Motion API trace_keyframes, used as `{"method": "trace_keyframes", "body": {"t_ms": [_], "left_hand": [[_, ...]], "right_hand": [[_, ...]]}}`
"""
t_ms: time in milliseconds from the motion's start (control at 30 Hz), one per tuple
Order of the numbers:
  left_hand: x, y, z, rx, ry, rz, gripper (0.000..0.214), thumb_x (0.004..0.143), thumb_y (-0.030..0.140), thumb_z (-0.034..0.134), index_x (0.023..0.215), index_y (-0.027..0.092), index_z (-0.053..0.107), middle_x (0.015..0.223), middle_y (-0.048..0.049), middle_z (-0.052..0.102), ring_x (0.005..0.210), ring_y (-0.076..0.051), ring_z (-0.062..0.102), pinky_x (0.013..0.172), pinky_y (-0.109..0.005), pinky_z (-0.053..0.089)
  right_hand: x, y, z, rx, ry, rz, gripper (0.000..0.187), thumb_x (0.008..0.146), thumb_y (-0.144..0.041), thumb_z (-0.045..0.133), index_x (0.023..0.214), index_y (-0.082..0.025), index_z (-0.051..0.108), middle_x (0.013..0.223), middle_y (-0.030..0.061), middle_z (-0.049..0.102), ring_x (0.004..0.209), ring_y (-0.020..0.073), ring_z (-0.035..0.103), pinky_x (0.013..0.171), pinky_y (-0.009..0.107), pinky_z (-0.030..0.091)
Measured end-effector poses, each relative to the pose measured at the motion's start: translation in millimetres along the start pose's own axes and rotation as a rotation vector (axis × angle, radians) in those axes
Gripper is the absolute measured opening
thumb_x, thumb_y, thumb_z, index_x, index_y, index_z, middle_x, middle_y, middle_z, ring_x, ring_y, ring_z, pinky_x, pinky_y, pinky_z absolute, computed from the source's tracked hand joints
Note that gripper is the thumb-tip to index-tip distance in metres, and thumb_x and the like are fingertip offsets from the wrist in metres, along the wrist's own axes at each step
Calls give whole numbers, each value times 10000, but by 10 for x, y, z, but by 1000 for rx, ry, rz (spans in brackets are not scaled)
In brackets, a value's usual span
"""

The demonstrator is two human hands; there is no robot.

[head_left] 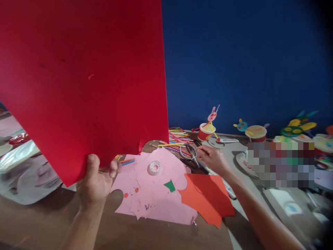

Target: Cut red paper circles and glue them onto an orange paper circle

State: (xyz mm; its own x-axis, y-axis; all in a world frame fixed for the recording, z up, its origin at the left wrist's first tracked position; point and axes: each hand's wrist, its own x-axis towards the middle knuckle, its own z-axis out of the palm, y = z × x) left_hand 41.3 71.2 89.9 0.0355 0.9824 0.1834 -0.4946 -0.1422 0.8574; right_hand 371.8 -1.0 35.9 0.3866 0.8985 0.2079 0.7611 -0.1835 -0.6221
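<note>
My left hand grips a large red craft sheet by its lower edge, thumb in front. The sheet stands raised and tilted, and its bottom edge has a cut-out curve near the right corner. My right hand is over the table with curled fingers at a pair of scissors. Their handle rings show left of the fingertips. Between the hands lies cut pink paper bearing a white tape roll and a green paper scrap. Cut orange paper overlaps its right side.
Colored sticks lie behind the pink paper. A paper cup with a pink figure stands against the blue partition. More decorated cups are at right, near a white plate. Clear plastic bags sit at left.
</note>
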Motion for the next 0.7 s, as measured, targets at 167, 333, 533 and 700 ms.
{"method": "trace_keyframes", "body": {"t_ms": [167, 333, 533, 700], "left_hand": [[-6, -113, -25, 1, 19, -8, 362, 773, 491, 580, 568, 206, 493, 491, 46, 503, 474, -102, 435, 485, -220, 411], [-29, -69, -53, 50, -63, -16, 355, 713, 555, 606, 594, 223, 566, 520, 29, 502, 479, -102, 418, 518, -236, 420], [-61, -53, -115, 127, -102, 9, 367, 654, 585, 641, 620, 220, 619, 540, 11, 482, 499, -115, 415, 522, -253, 415], [-54, -102, -151, 158, -118, -26, 382, 647, 577, 650, 652, 195, 626, 570, 4, 514, 489, -112, 430, 494, -257, 406]], "right_hand": [[-110, 92, -4, -305, -14, 52, 256, 827, -343, 431, 824, -252, 670, 769, 54, 693, 689, 225, 612, 586, 279, 351], [-78, 74, 98, -463, -105, 72, 254, 843, -348, 421, 846, -251, 657, 772, 69, 703, 711, 247, 634, 589, 290, 356], [-19, 69, 231, -559, -180, 110, 224, 815, -372, 473, 788, -231, 645, 756, 60, 700, 714, 230, 642, 585, 276, 370], [-87, -61, 221, -576, -184, 114, 216, 829, -276, 440, 792, -208, 641, 749, 76, 700, 704, 217, 641, 578, 264, 363]]}}
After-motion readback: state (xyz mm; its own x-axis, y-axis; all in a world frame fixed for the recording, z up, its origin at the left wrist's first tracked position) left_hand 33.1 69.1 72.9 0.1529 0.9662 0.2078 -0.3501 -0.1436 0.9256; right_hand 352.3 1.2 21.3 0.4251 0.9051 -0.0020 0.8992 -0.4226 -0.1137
